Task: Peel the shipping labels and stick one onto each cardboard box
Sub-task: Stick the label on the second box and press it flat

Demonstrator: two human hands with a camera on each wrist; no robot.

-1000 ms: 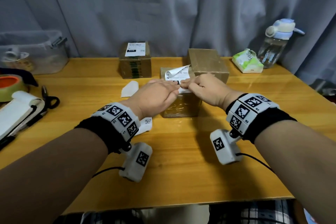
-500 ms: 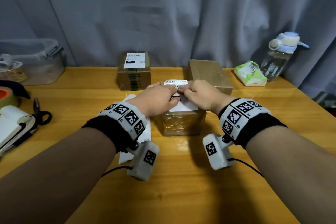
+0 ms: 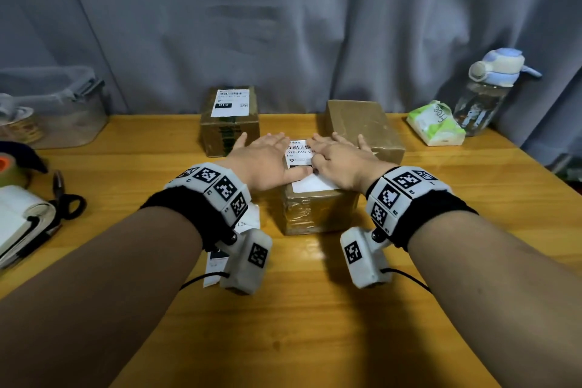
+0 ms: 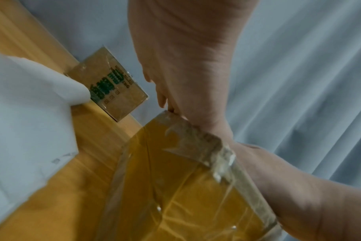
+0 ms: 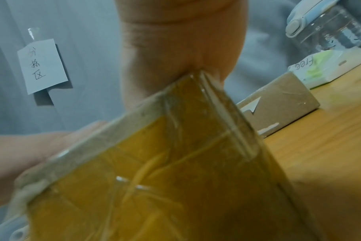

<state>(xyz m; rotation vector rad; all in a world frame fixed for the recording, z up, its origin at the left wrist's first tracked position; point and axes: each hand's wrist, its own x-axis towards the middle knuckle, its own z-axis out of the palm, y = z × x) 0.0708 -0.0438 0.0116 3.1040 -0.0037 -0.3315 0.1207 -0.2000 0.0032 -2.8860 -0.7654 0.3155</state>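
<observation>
Both hands lie flat on top of the near box (image 3: 318, 211), with straight fingers pressing down on the white label (image 3: 304, 164). The left hand (image 3: 264, 164) covers the left side of the label and the right hand (image 3: 338, 161) covers the right side. The thumbs meet in the middle. The box sits on the tabletop (image 3: 308, 309).

The head view shows the whole scene. Past the left hand stands a far box (image 3: 230, 123) with a label already on it. Past the right hand is a bare box (image 3: 365, 129) with no label on its top. Farther right are a pack of tissues (image 3: 436, 127) and a water bottle (image 3: 485, 91). A sheet of labels (image 3: 248, 220) peeks out under the left wrist.

The left wrist view shows what the head view cannot: green print on the side of the far box (image 4: 111, 86). The right wrist view shows a paper note (image 5: 42, 66) taped on the curtain (image 5: 89, 48), with handwriting on it.

In both wrist views the label is hidden, because only the shiny taped side of the near box (image 4: 185, 187) shows. The fingers are hidden too. These two views are blurry. The small print on the label is hard to read.
</observation>
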